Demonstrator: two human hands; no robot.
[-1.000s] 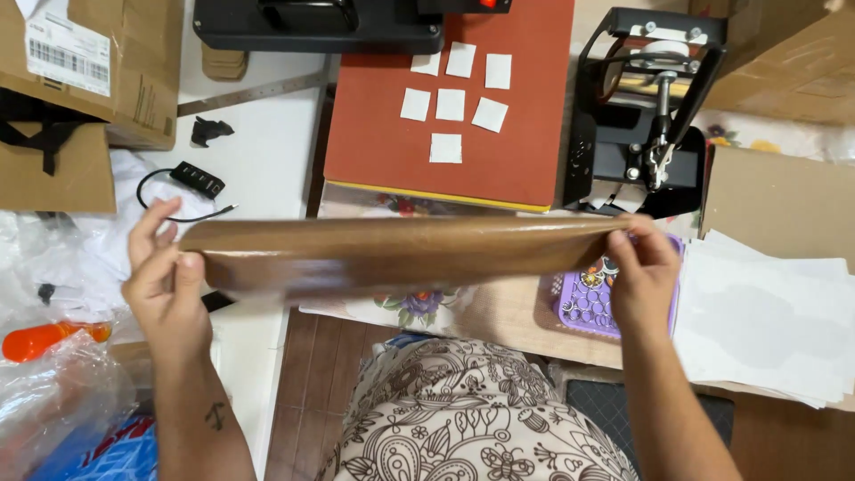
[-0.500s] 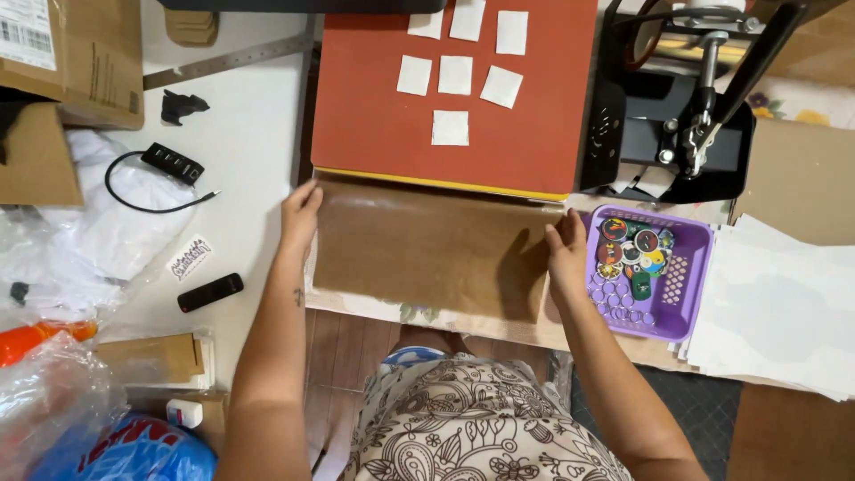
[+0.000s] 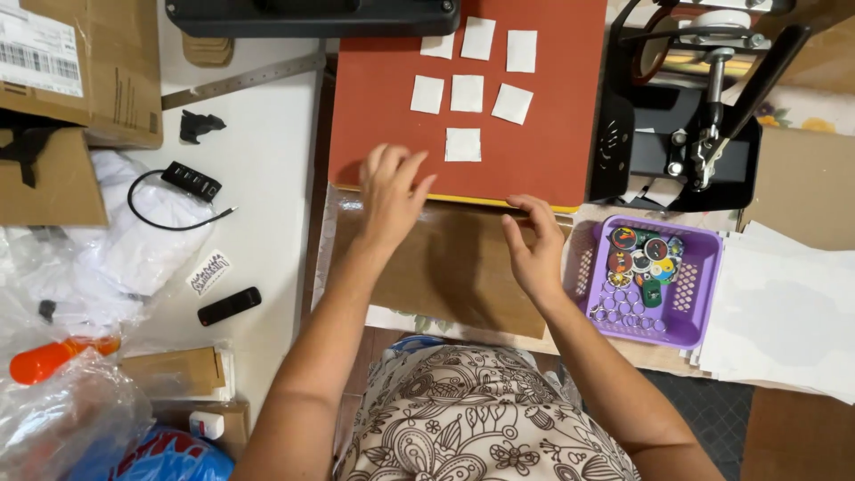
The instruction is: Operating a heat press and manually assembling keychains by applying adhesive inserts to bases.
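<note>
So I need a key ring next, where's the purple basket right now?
In the head view the purple basket sits to the right of the right hand, just below the black press machine and left of the white paper stack.

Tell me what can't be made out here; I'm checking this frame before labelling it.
- Brown sheet, head view: middle hidden by both forearms.
- Left hand and right hand: palms face down, so contact with the sheet is unclear.
- Black press: cut off by the top edge.
- Purple basket: contents too small to identify.
</note>
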